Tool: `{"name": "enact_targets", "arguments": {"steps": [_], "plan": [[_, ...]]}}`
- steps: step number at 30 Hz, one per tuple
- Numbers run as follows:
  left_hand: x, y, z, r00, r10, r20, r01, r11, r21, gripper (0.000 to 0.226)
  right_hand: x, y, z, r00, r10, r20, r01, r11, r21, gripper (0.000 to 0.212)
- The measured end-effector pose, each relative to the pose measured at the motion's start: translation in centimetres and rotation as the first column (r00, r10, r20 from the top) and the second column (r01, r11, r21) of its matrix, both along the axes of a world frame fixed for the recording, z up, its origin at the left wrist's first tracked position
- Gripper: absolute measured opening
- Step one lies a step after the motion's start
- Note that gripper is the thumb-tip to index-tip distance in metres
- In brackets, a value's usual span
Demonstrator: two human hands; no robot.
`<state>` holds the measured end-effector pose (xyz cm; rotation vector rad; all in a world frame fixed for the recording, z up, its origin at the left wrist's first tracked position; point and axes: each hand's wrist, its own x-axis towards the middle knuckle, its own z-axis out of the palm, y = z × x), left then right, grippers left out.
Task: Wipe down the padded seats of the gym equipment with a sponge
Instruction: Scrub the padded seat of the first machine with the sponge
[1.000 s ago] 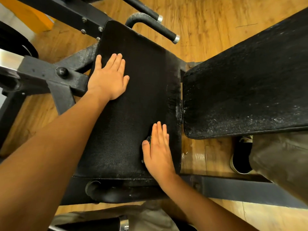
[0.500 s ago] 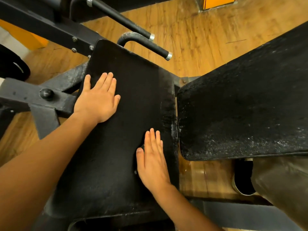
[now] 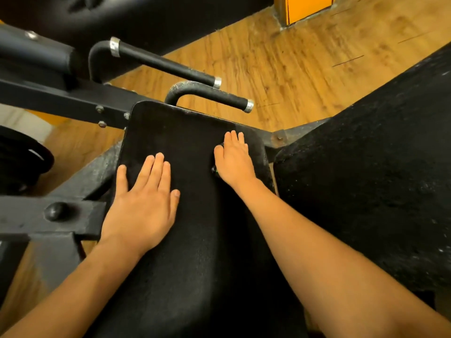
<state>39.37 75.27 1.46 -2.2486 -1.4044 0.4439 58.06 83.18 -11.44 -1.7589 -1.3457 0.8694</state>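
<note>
**Operator:** How do my hands lie?

**Inspector:** Your left hand (image 3: 144, 203) lies palm down on the near left part of the seat pad (image 3: 195, 259). The fingers are straight and point away from you, and the little finger is spread toward the pad's left edge. Its grip is released: it holds nothing and only rests on the padding. The forearm comes in from the lower left corner.

**Operator:** And the right?

**Inspector:** Your right hand (image 3: 234, 159) lies flat farther up the same pad, near its far right corner. The fingers are straight and together, with the thumb alongside. The arm is stretched well forward from the lower right. That grip is released too: no finger curls, and the palm presses down.

**Operator:** Where is the sponge?

**Inspector:** The sponge (image 3: 214, 170) is under your right palm, against the seat pad. Only a dark sliver shows beside the base of your thumb, with a hint of green. Its shape cannot be told.

**Operator:** Anything else to note?

**Inspector:** A second pad (image 3: 366, 191), black with pale flecks, stands just right of the seat pad, apart from both hands. The nearer handle (image 3: 210, 95) projects beyond the seat pad's far edge, over the wooden floor (image 3: 280, 64). The steel frame (image 3: 61, 223) lies just left of your left wrist.
</note>
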Motion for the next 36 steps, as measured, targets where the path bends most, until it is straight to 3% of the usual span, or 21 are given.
{"name": "enact_targets", "arguments": {"steps": [6,11,25,36], "plan": [[-0.2,0.3,-0.2,1.0,-0.018,-0.001,0.018,1.0,-0.003,0.069,1.8,5.3,0.2,0.998,0.014,0.062,-0.014,1.0,-0.002,0.048],[-0.2,0.3,-0.3,1.0,-0.007,-0.015,0.007,1.0,-0.007,0.068,2.6,7.2,0.4,0.998,0.053,0.045,-0.05,0.997,-0.051,0.059],[0.0,0.3,-0.2,1.0,0.02,-0.021,-0.02,1.0,0.0,0.071,-0.2,-4.0,0.9,0.997,0.083,-0.001,-0.083,0.996,0.037,0.06],[-0.1,0.4,-0.4,1.0,-0.031,0.0,0.031,0.999,0.014,0.067,2.4,4.8,0.3,0.998,0.061,0.033,-0.06,0.998,-0.009,0.055]]}}
